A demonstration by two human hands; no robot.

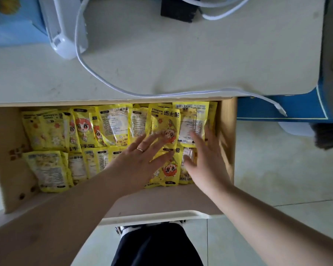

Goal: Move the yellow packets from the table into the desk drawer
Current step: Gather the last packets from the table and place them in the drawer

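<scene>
Drawer [7,150] is pulled out under the table [161,64], packed with yellow packets [50,131] in two rough rows, some face up with the cartoon print, some back side up. No yellow packets visible on the tabletop in this view, only a white cable [79,54], a white device [65,25] and a black block [177,8] at the far edge.

Left hand [140,156] lies flat on the packets right of centre, fingers straight and spread, ring on one finger, palm down pressing or smoothing. Right hand [206,152] is just beside it near the drawer's right wall, fingers straight and apart, resting on or just above the packets; it is motion-blurred, so contact is hard to confirm. Neither hand grips anything.

One face-up packet [162,123] sits on top of the others between the two hands, overlapping the row behind and the one in front.

Step judged: the moving looks done or nearly done, this is the settle/flatten stage, levelling the pile so it sits below the drawer rim.

Next move likely calls for: press the top packets down flat, pull both hands clear of the opening, then push the drawer front inward. Watch the raised top packet at the right, it could catch on the table edge when the drawer slides in. Cable hanging over the table's front edge also sits close to the drawer gap
</scene>
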